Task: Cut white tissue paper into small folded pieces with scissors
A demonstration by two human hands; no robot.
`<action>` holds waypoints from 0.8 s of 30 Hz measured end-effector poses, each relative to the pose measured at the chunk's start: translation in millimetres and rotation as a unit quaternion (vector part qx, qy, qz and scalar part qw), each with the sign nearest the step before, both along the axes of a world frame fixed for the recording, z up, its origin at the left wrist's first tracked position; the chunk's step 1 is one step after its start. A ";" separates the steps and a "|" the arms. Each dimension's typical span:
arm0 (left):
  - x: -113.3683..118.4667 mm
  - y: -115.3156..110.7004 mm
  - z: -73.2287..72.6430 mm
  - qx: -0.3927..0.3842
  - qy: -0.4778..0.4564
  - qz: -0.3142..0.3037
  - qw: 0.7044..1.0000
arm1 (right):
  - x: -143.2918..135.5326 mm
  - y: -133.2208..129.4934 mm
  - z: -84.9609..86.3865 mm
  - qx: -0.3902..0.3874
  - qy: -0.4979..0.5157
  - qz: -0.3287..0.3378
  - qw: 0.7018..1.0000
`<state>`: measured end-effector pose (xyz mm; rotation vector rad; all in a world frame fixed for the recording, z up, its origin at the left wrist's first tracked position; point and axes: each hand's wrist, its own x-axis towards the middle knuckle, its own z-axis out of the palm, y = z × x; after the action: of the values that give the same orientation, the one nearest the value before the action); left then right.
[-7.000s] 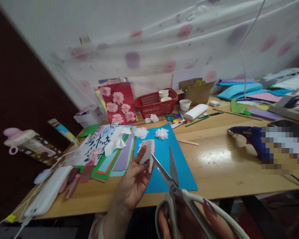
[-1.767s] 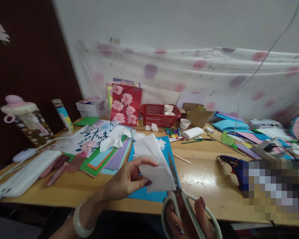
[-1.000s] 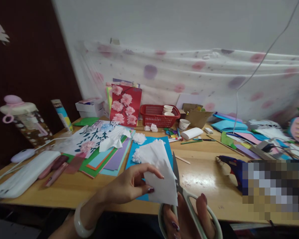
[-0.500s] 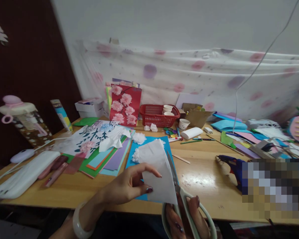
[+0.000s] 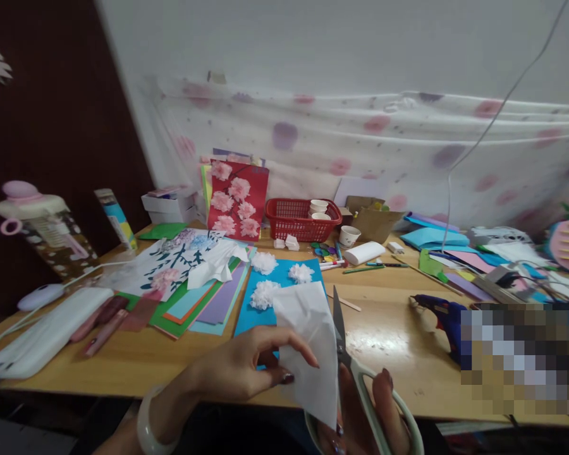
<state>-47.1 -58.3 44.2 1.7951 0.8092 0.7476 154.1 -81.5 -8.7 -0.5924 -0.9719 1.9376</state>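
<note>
My left hand [image 5: 246, 363] pinches a folded sheet of thin white paper [image 5: 308, 316] by its left side, thumb and forefinger closed on it. In my right hand [image 5: 382, 411] is a pair of scissors [image 5: 344, 341] with pale green handles; the blades point up along the paper's right edge. Part of the right hand is hidden behind the paper and handles. Beneath the paper lies a blue sheet [image 5: 287, 272], on which sit several white ruffled paper flowers [image 5: 265, 294].
At the back stand a red card with pink flowers [image 5: 237, 196] and a red basket [image 5: 303, 218] with paper cups. Coloured papers [image 5: 220, 303] lie to the left. On the right are a blue glue gun [image 5: 439, 313] and a pixelated area. A wooden stick [image 5: 348, 302] lies beyond the scissors.
The white paper has moved down and right, uncovering more of the blue sheet and one flower. The scissors have shifted slightly right, and my left hand has moved a little lower.
</note>
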 end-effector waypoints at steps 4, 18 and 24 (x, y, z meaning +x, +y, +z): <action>0.8 -0.1 -0.3 -0.012 0.000 -0.007 1.000 | -3.4 1.0 0.1 -0.033 0.014 0.007 0.999; 0.0 2.4 -2.2 -0.040 -0.019 -0.005 0.999 | -1.1 7.0 -1.2 -0.014 -0.094 -0.074 0.993; 0.5 4.3 -1.4 -0.041 0.021 -0.039 0.998 | -3.4 12.0 -1.4 0.041 -0.137 -0.105 0.984</action>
<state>-46.6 -53.9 42.8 1.7639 0.7820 0.6185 150.7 -69.5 -10.1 -0.8937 -1.1055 1.6488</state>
